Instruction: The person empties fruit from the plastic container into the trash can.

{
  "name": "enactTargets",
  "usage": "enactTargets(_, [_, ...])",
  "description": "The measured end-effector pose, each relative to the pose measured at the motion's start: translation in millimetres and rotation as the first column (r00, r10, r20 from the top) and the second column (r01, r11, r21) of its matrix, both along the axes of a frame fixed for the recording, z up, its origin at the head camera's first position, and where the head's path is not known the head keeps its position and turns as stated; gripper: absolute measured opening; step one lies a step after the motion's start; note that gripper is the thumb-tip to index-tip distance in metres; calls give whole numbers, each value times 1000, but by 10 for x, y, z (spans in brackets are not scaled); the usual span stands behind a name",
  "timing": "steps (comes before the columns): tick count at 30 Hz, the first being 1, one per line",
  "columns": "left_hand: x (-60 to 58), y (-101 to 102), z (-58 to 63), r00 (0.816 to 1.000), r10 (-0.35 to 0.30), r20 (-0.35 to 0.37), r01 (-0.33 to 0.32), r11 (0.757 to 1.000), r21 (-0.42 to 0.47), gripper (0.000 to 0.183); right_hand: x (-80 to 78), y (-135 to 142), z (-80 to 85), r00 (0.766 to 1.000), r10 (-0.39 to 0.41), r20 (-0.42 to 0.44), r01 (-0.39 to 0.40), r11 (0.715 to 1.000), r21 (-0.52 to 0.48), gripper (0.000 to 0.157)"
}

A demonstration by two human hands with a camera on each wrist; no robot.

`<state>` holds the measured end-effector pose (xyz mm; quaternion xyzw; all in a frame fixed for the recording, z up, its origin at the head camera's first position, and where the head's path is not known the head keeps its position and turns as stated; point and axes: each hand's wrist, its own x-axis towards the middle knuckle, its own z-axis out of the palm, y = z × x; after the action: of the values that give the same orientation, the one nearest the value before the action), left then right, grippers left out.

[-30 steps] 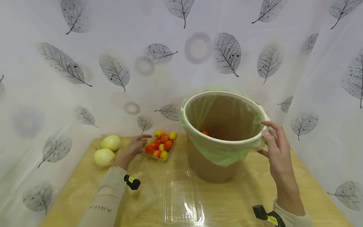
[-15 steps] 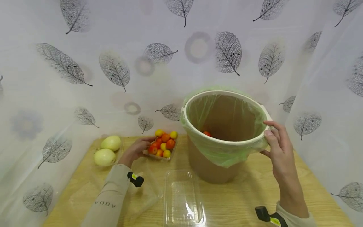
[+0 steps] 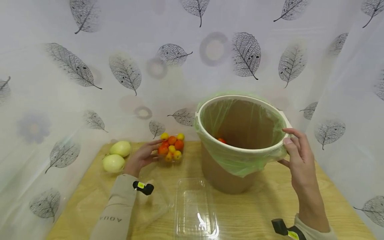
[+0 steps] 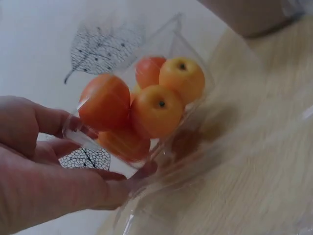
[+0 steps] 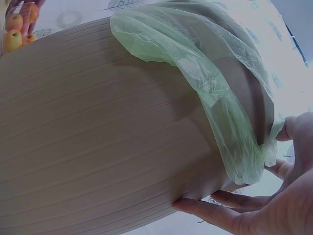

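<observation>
My left hand (image 3: 143,156) grips the left side of a clear plastic container (image 4: 171,38), thumb at its rim and fingers underneath. Inside are several small red, orange and yellow fruits (image 3: 172,149), apple-like in the left wrist view. There the container is tilted, held over the wooden table. My right hand (image 3: 301,168) pinches the white rim of a large brown bin (image 3: 226,176), other fingers against its outer wall. A pale green bag (image 3: 240,163) lines the bin and folds over the rim. One red-orange fruit (image 3: 222,140) shows inside.
Two pale yellow melons (image 3: 113,163) lie at the table's back left. A clear plastic box (image 3: 195,206) stands in front of the bin, with another clear plastic piece (image 3: 153,203) left of it. A leaf-patterned curtain (image 3: 177,85) closes off the back and sides.
My left hand has reached right to the fruit container, taken hold of its side and tilted it up. The fruits have shifted within it. My right hand has stayed on the bin's rim.
</observation>
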<state>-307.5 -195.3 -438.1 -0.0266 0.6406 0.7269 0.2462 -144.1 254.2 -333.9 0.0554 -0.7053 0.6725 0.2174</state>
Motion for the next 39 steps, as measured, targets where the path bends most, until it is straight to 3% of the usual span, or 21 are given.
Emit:
enactTargets(8, [52,-13,63,998,-45,-34,49,990,134,61,-33,12,12,1000,7,-7,-7,1000,0,41])
enactTargets(14, [113,-6,126,998,17,-54,-9,989,150,69,-51,25,22,1000,-2,-4,2,1000,5,41])
enactTargets(21, [280,-51,258,989,73,-132,-46,980,194,60,-60,17,47,1000,-7,-7,7,1000,7,40])
enactTargets(27, [490,-36,448,954,127,-271,-80,981,178,59,-50,10,63,1000,2,-30,-2,1000,-6,40])
enactTargets(30, [565,-17,535,931,178,-318,-135,979,152,58,-45,3,60,1000,4,-29,-5,1000,-14,40])
enactTargets(34, [658,-7,615,903,243,-355,-218,970,109,58,-28,-9,28,1000,0,-12,0,1000,-11,39])
enactTargets(39, [775,15,671,867,320,-382,-287,947,142,57,-18,-23,-23,1000,2,0,-2,1000,20,40])
